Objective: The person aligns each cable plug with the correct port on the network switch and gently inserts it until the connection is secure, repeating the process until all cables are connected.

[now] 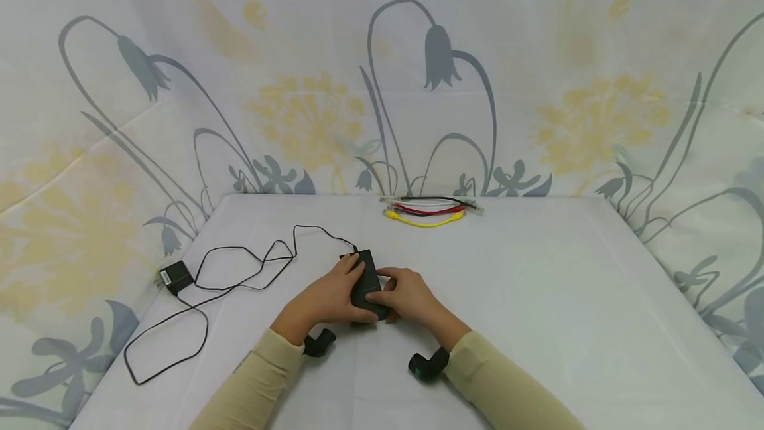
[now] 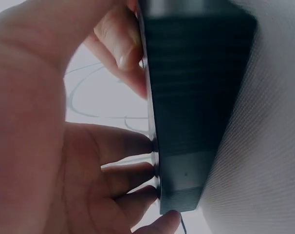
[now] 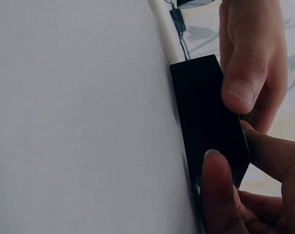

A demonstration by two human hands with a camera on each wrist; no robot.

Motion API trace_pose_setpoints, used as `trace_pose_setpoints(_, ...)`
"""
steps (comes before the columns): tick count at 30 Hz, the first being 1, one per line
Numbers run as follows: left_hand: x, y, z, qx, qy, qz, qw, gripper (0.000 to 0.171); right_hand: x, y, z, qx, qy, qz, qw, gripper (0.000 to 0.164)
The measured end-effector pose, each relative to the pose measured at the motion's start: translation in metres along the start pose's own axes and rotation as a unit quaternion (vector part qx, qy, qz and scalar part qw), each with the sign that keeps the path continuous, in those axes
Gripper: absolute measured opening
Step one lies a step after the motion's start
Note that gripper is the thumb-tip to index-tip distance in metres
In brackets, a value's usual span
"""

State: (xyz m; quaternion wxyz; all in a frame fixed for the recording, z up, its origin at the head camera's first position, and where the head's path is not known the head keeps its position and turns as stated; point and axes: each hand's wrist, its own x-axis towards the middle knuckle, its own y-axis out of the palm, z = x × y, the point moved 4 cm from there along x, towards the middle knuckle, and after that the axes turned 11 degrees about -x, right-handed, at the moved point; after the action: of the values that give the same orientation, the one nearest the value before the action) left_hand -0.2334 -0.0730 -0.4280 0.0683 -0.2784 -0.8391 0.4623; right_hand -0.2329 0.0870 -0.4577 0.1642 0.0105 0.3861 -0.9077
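Note:
A flat black rectangular box (image 1: 365, 279), an electronic device by its look, lies between both hands. A thin black cord (image 1: 322, 225) runs into its far end. My left hand (image 1: 337, 294) grips the box from the left, fingertips on its top and the thumb (image 3: 240, 92) against its near side. My right hand (image 1: 408, 294) holds the right near end, its thumb on top and its other fingers round the edge. In the left wrist view, one long face of the box (image 2: 186, 97) shows close up, standing by the white cloth. Parts of the right fingers are hidden.
A black power adapter (image 1: 176, 277) lies at the left, its cord looped loosely over the white table (image 1: 537, 284). At the back lie several short cables: a yellow cable (image 1: 424, 223), red and black ones. A flowered cloth (image 1: 513, 105) hangs behind.

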Motion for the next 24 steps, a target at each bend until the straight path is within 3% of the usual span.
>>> trace_pose_setpoints(14,0.005,0.001,0.009,-0.017,0.004,-0.011,0.9998,0.115,0.012,0.011,0.017,-0.016,0.003,-0.023,1.0,0.063)
trace_pose_setpoints(24,0.009,-0.001,0.026,-0.079,0.003,-0.007,0.9969,0.111,0.022,0.015,0.024,0.006,-0.002,-0.028,1.0,0.055)
